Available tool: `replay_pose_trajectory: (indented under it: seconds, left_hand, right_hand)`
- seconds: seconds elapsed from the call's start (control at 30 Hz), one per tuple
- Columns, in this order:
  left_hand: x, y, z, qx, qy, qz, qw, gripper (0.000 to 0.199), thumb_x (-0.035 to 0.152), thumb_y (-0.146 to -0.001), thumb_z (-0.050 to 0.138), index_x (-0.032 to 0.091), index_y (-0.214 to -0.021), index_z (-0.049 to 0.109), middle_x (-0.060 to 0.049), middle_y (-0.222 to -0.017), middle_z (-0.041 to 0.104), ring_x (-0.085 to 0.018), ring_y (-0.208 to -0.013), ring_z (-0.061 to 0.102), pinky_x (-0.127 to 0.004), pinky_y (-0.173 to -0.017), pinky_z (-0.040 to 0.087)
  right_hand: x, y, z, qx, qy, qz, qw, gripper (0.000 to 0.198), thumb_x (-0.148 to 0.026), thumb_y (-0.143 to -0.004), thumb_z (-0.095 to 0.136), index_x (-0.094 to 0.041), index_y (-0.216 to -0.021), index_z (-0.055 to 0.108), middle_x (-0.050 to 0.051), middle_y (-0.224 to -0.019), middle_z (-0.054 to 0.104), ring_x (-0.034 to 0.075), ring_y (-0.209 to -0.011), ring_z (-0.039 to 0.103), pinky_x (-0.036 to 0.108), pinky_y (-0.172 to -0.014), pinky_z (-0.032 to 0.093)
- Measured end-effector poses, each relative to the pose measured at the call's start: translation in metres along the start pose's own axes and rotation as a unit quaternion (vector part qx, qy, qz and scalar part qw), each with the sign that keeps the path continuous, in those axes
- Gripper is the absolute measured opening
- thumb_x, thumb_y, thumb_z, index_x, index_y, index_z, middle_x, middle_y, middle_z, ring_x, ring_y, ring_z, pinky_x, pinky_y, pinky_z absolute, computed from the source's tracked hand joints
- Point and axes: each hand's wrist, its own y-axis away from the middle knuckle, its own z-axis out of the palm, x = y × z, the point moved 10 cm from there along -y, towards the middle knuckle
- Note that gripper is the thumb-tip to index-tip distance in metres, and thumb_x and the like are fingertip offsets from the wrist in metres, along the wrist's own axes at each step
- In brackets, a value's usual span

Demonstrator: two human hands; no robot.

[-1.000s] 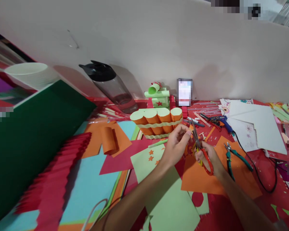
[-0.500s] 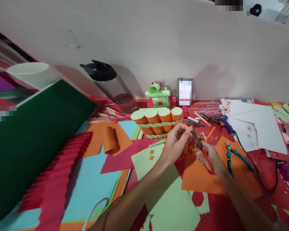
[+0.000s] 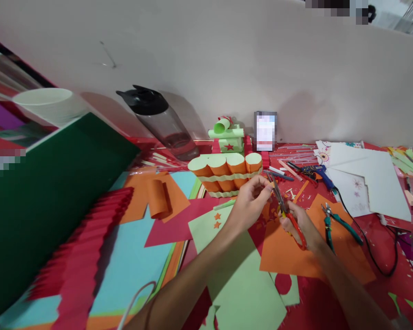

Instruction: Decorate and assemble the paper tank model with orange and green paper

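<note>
Between the thumb and fingers of my left hand (image 3: 253, 197) is pinched a small piece of orange paper (image 3: 271, 184). My right hand (image 3: 300, 223) grips red-and-yellow scissors (image 3: 291, 220), their blades pointing up and left beside that paper. Two small orange paper stars (image 3: 217, 216) lie on a light green sheet (image 3: 244, 275) under my left forearm. Just beyond my left hand stands a row of orange and green paper tubes (image 3: 223, 172) bound with pale wavy strips. An orange sheet (image 3: 289, 250) lies beneath my right hand.
Teal-handled pliers (image 3: 340, 224) and a blue glue gun (image 3: 316, 172) with its cable lie at right, near white boards (image 3: 382, 178). Behind stand a green paper model (image 3: 229, 135), a phone (image 3: 265, 131) and a bottle (image 3: 161, 123). A dark green board (image 3: 62, 206) leans at left.
The view has shifted very slightly. Both hands, the scissors and the orange piece stay in nearly the same position.
</note>
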Motion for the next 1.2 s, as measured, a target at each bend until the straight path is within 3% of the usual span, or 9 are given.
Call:
replay_pose_trajectory:
  seconds: [0.27,0.67,1.2]
  left_hand:
    - [-0.0006,-0.0012,-0.0006,-0.006,-0.017,-0.009,1.000,0.023,0.038,-0.089,0.064,0.019,-0.079,0.055,0.004,-0.066,0.053,-0.012,-0.060,0.052,-0.025,-0.060,0.042]
    - [-0.0079,-0.0024,-0.0028,-0.017,-0.027,-0.018,0.999,0.026,0.042,-0.089,0.064,0.019,-0.081,0.055,0.004,-0.065,0.052,-0.012,-0.060,0.049,-0.025,-0.058,0.040]
    - [-0.0068,-0.0030,-0.0038,-0.019,-0.022,-0.009,1.000,0.024,0.039,-0.090,0.065,0.019,-0.081,0.056,0.003,-0.065,0.053,-0.012,-0.061,0.051,-0.025,-0.059,0.040]
  right_hand:
    - [0.0008,-0.0002,-0.0009,0.010,-0.013,0.012,1.000,0.044,-0.053,-0.084,0.082,-0.020,-0.100,0.056,-0.004,-0.078,0.049,0.009,-0.060,0.040,0.022,-0.052,0.031]
    - [-0.0053,-0.0006,-0.0037,0.013,0.020,0.028,0.999,0.049,-0.061,-0.081,0.080,-0.021,-0.091,0.052,-0.005,-0.073,0.051,0.009,-0.059,0.039,0.022,-0.052,0.029]
    - [-0.0055,0.0010,-0.0073,0.028,0.025,0.038,0.999,0.041,-0.048,-0.082,0.081,-0.022,-0.085,0.050,-0.008,-0.067,0.043,0.008,-0.057,0.031,0.022,-0.051,0.023]
